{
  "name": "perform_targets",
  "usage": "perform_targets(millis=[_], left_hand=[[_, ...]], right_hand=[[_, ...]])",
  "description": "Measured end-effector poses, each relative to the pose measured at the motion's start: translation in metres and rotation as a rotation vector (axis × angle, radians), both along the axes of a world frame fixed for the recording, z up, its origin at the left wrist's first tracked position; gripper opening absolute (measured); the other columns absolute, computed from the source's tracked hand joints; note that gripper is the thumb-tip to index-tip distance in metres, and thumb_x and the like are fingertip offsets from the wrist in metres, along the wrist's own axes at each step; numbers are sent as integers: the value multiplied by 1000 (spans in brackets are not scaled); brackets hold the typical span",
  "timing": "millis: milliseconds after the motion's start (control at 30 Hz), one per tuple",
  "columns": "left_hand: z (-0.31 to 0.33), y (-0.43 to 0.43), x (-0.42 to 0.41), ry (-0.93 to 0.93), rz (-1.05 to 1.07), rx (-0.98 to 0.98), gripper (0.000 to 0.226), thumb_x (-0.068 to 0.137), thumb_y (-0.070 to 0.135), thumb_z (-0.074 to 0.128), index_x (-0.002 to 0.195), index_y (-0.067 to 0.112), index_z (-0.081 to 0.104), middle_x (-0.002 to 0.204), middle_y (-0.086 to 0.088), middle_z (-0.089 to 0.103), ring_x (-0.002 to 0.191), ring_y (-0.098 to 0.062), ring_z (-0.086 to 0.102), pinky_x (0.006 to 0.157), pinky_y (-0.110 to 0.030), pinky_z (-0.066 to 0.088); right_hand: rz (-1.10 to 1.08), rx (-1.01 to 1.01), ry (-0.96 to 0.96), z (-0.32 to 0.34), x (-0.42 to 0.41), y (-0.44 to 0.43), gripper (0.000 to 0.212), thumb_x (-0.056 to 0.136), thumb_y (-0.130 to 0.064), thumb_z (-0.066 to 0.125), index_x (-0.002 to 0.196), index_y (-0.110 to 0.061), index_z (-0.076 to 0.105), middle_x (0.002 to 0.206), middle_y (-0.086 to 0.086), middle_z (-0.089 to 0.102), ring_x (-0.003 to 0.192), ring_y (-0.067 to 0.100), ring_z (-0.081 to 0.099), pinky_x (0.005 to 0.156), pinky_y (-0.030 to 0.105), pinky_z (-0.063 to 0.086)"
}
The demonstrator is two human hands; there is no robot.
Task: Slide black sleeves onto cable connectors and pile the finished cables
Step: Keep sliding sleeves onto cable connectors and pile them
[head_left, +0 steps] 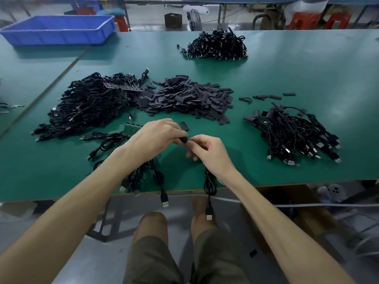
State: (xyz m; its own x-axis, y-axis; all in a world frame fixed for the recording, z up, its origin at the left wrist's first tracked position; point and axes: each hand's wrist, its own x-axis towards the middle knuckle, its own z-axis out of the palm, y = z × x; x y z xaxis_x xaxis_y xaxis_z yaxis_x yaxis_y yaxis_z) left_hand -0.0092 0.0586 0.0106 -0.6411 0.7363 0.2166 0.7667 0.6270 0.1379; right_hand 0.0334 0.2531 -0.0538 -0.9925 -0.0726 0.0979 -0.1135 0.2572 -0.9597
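Left hand [155, 138] pinched short matte black sleeve [183, 139] above near edge of green table [307, 78]. Right hand [211, 153] gripped thin black cable [209, 186] at sleeve's end. Cable looped down past table edge, silver-tipped USB plug [208, 217] dangling.

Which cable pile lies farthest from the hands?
The far pile, alone beyond the sleeve heap; the left pile and right pile lie nearer.

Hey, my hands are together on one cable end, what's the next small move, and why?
Probably push the short black sleeve fully along the thin black cable. The left hand pinches the sleeve, the right hand grips the cable beside it, so sleeving seems unfinished.
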Motion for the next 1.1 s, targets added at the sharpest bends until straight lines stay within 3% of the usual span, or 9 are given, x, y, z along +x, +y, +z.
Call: perform_targets(millis=[267, 700, 833, 967, 1100], left_hand=[[-6, -1, 7, -13, -47, 110, 24, 99, 1, 59, 116, 6, 74, 106, -7, 74, 98, -26, 65, 80, -47, 56], [-18, -6, 11, 134, -71, 113, 37, 84, -15, 65, 115, 4, 72, 105, -7, 73, 93, -28, 68, 71, -45, 59], [-23, -6, 7, -7, -21, 285, 40, 85, -22, 57, 111, 2, 75, 101, -9, 74, 86, -21, 73, 78, -40, 61], [-26, -3, 4, -143, 75, 468, 37, 82, -23, 61, 103, 1, 79, 87, 0, 74, 71, -6, 70, 77, -11, 54], [-28, -1, 5, -315, 194, 538, 36, 83, -15, 65, 102, 11, 81, 80, 2, 76, 70, -3, 70, 75, -15, 55]], right_hand=[[-15, -11, -11, 0, 1, 1, 15, 103, -18, 63, 97, -14, 77, 71, -4, 75, 60, 8, 60, 65, 23, 49], [25, -19, -22, 1, 1, 1, 18, 104, -17, 61, 99, -10, 77, 67, -4, 72, 58, 8, 57, 62, 24, 48], [52, -76, -16, 2, 1, 1, 17, 104, -17, 61, 97, -17, 77, 67, -3, 72, 58, 4, 58, 61, 19, 48], [48, -102, 4, 2, 2, 1, 21, 105, -22, 59, 96, -15, 77, 69, -2, 72, 61, 7, 59, 63, 19, 48], [27, -115, -2, 1, 1, 0, 21, 104, -20, 60, 94, -11, 76, 69, -1, 72, 65, 11, 61, 65, 24, 50]])
